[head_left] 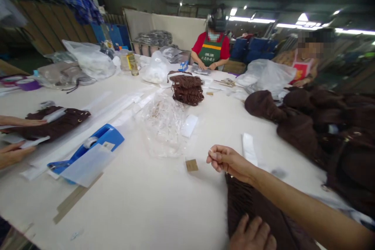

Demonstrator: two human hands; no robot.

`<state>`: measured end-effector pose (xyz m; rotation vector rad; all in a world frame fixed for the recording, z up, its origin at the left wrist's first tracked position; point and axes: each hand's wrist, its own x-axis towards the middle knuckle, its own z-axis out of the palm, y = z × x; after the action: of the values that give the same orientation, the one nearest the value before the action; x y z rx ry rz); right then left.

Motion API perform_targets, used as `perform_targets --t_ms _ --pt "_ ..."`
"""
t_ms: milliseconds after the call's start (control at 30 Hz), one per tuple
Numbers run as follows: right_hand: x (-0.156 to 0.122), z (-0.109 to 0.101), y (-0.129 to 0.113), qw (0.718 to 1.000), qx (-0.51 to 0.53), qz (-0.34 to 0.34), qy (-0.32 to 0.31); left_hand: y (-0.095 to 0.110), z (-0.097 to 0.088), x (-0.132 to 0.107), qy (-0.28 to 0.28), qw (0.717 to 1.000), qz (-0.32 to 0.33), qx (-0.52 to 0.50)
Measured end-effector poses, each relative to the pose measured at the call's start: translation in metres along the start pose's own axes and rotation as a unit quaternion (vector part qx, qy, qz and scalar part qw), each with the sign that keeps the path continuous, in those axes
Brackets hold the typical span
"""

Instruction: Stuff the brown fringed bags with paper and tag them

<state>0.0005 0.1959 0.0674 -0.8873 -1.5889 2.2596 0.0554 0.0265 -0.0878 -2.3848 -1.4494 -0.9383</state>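
Note:
My right hand [225, 161] is raised over the table, thumb and fingertips pinched together. A tiny pale bit shows at the fingertips, too small to name. Just left of it is a small tan tag [191, 165]; I cannot tell whether anything joins it to my fingers. Below my right forearm lies a dark brown gathered garment [241, 199]. My left hand [253, 234] rests on this garment at the bottom edge of the view, fingers spread and partly cut off. A folded white strip [249, 149] lies beyond my right wrist.
Brown garments [307, 129] are heaped at right. A crumpled clear bag [164, 125] lies mid-table before a brown garment stack [187, 88]. At left are a blue tape dispenser [108, 136] and a co-worker's hands [17, 154] on a brown garment [64, 121]. Two people work across the table.

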Motion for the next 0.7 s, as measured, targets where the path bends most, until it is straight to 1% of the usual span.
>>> perform_targets --t_ms 67,167,267,333,400,467,533,567,600,633,667,700 --pt "-0.022 -0.010 0.001 1.000 0.011 0.002 0.011 -0.003 -0.014 -0.004 -0.024 0.999 0.008 -0.026" --pt "-0.053 -0.030 0.000 0.999 -0.032 -0.005 0.043 -0.005 -0.032 -0.004 -0.054 0.998 0.001 -0.042" --pt "-0.083 -0.053 -0.003 0.988 -0.104 -0.023 0.110 0.001 -0.038 -0.003 -0.063 0.997 -0.017 -0.043" --pt "-0.102 -0.069 -0.006 0.972 -0.156 -0.037 0.169 0.008 -0.038 -0.005 -0.054 0.998 -0.021 -0.039" --pt "-0.119 -0.081 -0.011 0.948 -0.210 -0.054 0.233 0.015 -0.034 -0.010 -0.035 0.999 -0.021 -0.034" --pt "-0.132 -0.087 -0.016 0.912 -0.269 -0.080 0.301 0.021 -0.030 -0.015 -0.017 0.999 -0.020 -0.031" --pt "-0.139 -0.086 -0.019 0.858 -0.337 -0.117 0.369 0.026 -0.025 -0.021 0.002 0.999 -0.018 -0.030" --pt "-0.140 -0.083 -0.018 0.831 -0.374 -0.134 0.388 0.029 -0.022 -0.024 0.008 0.999 -0.017 -0.031" --pt "-0.138 -0.079 -0.015 0.812 -0.410 -0.148 0.389 0.032 -0.020 -0.026 0.012 0.999 -0.018 -0.033" --pt "-0.134 -0.074 -0.009 0.804 -0.441 -0.157 0.367 0.034 -0.019 -0.027 0.016 0.999 -0.023 -0.038" --pt "-0.128 -0.068 0.001 0.806 -0.467 -0.159 0.328 0.035 -0.020 -0.026 0.021 0.998 -0.034 -0.048" --pt "-0.120 -0.062 0.013 0.816 -0.481 -0.157 0.280 0.035 -0.022 -0.025 0.024 0.996 -0.045 -0.067"
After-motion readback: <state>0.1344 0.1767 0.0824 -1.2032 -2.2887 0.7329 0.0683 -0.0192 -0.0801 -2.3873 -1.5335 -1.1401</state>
